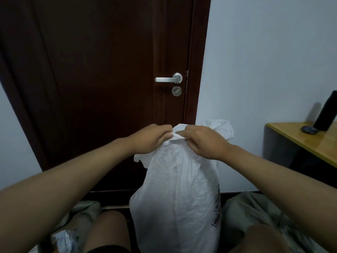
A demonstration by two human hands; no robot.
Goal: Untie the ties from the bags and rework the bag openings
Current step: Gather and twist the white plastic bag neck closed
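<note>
Crinkled white thin plastic bag [179,194] stands upright in lower centre of frame, tall, bulging, dark print on its right side. Its top is bunched at frame centre, gathered into a twisted neck. A second white plastic bag's loose top [221,127] pokes up just behind, right of centre.

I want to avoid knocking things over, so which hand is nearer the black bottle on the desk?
Right. The right hand grips the bag top on the side toward the black bottle; the left hand is farther.
</note>
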